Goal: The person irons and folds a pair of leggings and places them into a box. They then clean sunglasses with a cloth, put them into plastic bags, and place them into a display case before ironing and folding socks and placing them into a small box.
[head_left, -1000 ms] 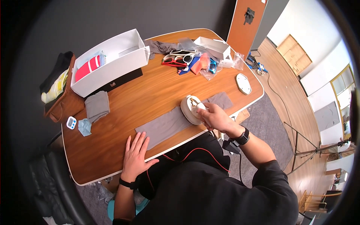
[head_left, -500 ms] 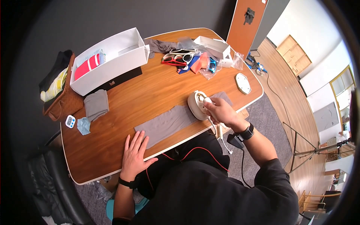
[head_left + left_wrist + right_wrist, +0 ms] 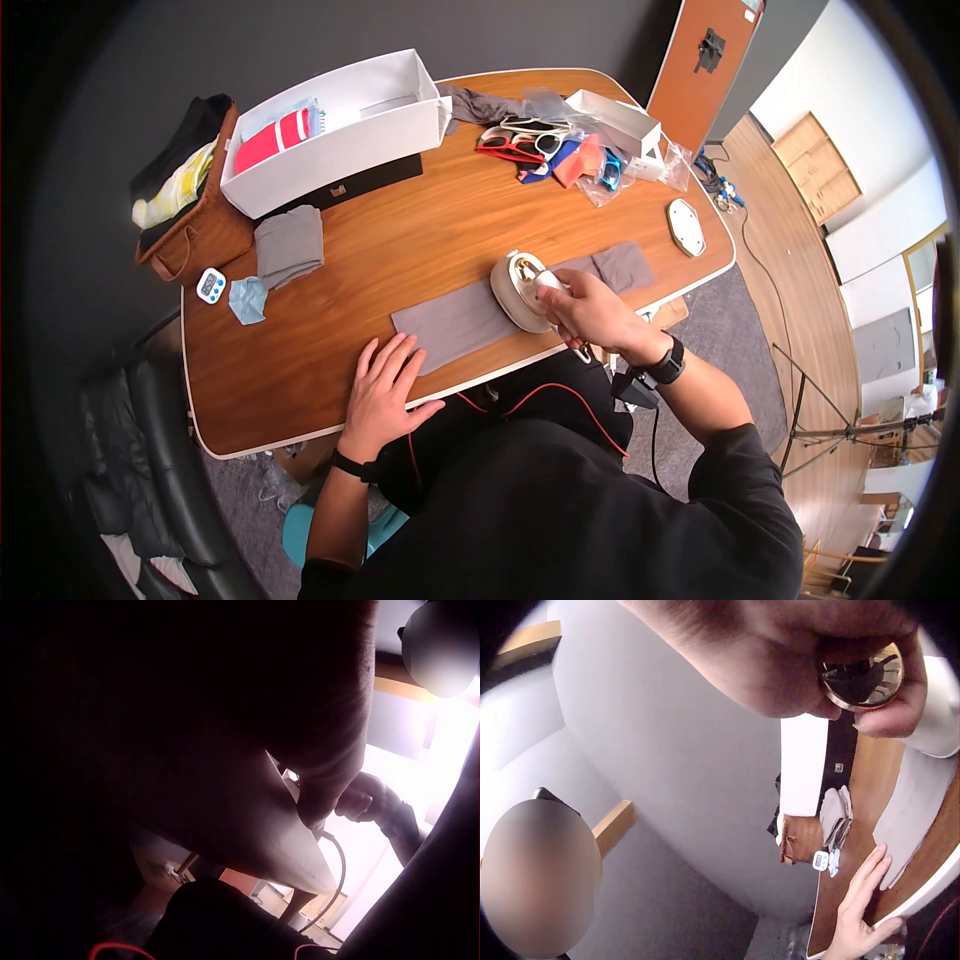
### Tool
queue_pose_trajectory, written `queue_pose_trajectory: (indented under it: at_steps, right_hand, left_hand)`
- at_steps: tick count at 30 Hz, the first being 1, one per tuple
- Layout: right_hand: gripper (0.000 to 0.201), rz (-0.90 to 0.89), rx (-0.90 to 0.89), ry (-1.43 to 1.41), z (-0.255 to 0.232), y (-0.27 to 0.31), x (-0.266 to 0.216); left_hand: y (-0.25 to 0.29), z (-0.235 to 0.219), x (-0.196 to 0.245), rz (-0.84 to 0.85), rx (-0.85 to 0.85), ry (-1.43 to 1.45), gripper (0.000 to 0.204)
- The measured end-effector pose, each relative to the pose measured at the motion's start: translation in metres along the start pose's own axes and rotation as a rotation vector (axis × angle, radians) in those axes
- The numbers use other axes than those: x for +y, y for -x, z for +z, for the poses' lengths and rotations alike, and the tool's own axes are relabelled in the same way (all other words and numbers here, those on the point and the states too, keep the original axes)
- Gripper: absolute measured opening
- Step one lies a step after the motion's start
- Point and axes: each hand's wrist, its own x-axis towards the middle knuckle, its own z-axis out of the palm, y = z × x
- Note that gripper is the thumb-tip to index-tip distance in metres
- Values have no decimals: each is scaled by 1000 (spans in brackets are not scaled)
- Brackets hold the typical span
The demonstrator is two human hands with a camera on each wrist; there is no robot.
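i have the right hand (image 3: 592,310) curled round the handle of the white appliance (image 3: 512,296), so that grip is narrow and full. the appliance sits on the grey cloth strip (image 3: 452,325), which shows on both sides of it and runs along the near edge of the table (image 3: 300,375). the left hand (image 3: 382,402) is open, fingers spread, resting at the near edge by the strip's left end.

bare wood stretches from the strip to the open white box (image 3: 335,140) at far left, giving me room on that side. at far right, the sunglasses (image 3: 512,150) lie among plastic bags beside the small white box (image 3: 622,125). the oval white plate (image 3: 686,228) lies close to the right edge. the folded grey cloth (image 3: 290,245) and the timer (image 3: 211,285) are at left.
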Motion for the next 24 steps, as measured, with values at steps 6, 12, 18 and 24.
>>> queue_pose_trajectory:
  at_steps: [6,12,18,24]
  right_hand:
    - [31,-11,2,13,3,-2,3]
    - [34,24,30,104,3,2,0]
    - [33,-7,14,105,10,12,-10]
    - [34,-23,-128,78,37,4,-15]
  left_hand:
    - [0,1,-1,-7,5,2,75]
    - [2,3,-2,-13,6,18,74]
    - [0,3,-2,-10,5,21,74]
    - [0,1,-2,-17,4,1,72]
